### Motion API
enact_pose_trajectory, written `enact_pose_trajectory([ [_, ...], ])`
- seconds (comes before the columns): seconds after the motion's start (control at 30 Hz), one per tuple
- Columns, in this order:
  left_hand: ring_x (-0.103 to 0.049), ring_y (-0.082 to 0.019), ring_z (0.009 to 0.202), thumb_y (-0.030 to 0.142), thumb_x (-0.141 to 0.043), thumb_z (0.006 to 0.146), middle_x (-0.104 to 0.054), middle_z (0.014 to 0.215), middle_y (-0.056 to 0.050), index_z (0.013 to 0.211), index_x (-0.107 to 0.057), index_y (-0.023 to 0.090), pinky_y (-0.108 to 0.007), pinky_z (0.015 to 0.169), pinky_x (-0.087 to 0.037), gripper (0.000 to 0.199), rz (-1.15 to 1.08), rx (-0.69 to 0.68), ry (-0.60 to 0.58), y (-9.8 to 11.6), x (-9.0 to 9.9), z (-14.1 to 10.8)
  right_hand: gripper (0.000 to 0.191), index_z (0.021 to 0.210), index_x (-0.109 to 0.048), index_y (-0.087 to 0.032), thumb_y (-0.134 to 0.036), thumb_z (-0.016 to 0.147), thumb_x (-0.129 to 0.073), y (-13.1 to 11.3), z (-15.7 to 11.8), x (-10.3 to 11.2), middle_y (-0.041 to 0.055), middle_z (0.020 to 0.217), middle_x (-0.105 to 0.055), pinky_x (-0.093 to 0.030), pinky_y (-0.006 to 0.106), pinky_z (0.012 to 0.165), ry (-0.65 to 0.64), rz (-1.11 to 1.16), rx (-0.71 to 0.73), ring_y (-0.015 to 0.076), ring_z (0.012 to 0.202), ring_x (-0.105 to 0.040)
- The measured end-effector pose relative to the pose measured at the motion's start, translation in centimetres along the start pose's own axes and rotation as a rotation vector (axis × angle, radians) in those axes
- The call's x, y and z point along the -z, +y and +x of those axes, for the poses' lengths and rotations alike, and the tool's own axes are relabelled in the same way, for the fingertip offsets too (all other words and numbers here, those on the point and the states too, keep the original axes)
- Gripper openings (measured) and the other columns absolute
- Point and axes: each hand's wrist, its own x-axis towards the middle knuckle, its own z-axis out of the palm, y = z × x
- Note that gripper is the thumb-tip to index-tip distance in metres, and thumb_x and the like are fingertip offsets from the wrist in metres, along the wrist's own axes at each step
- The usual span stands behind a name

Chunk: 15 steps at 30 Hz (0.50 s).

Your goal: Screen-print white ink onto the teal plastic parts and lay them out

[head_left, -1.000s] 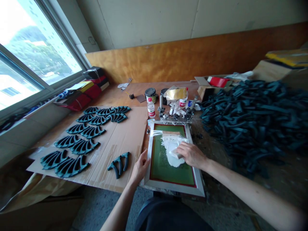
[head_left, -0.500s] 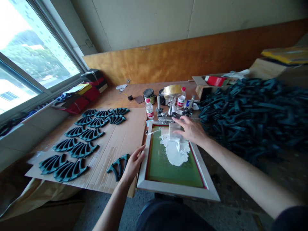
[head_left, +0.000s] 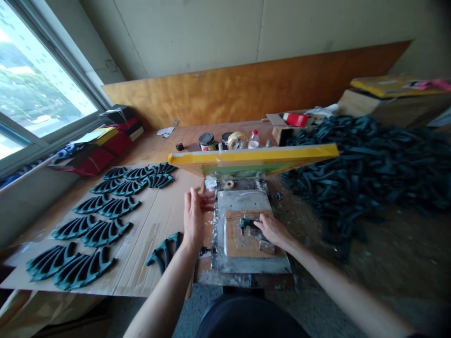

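My right hand pinches one end of a dark green curved plastic piece, which sits at a small wooden block on a wooden board. Under that board is a grey metal base plate. The screen printing frame, edged in yellow tape, stands tilted up behind the plate, its near edge raised. My left hand is held upright left of the plate, fingers stretched out, holding nothing. Below it, a few more green pieces lie on the cardboard, partly behind my left forearm.
Rows of fanned green pieces cover the left of the cardboard sheet. A large heap of them lies at the right. Behind the raised frame stand a jar, a tape roll and a bottle.
The screen frame has swung up from lying flat, uncovering the plate and board. My left hand has let go of its edge. My right hand has come down from the squeegee to a green piece.
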Motion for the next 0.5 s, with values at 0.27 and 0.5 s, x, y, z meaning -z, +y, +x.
enact_pose_trajectory([
  [0.27,-0.071,-0.021,0.078,0.049,-0.066,0.079,-0.073,0.091,-0.010,0.102,-0.060,0.016,-0.026,0.058,-0.053,0.041,-0.176,0.672,-0.039,-11.7,2.8,-8.7,0.012,0.091,-0.059,-0.021,-0.018,0.092,-0.048,-4.8,-3.9,1.4,0.0039,0.091,-0.063,-0.043,0.030,0.084,0.119,0.246,0.457,0.0186,0.093,-0.055],
  [0.5,-0.071,-0.020,0.062,0.042,-0.052,0.088,-0.073,0.077,-0.010,0.087,-0.059,0.014,-0.028,0.055,-0.055,0.029,0.354,0.553,0.569,-12.0,20.0,-5.8,0.031,0.080,-0.074,-0.020,-0.015,0.079,-0.043,20.5,-5.5,2.3,0.0182,0.098,-0.067,-0.047,0.036,0.078,0.133,-0.130,0.027,0.0245,0.092,-0.062],
])
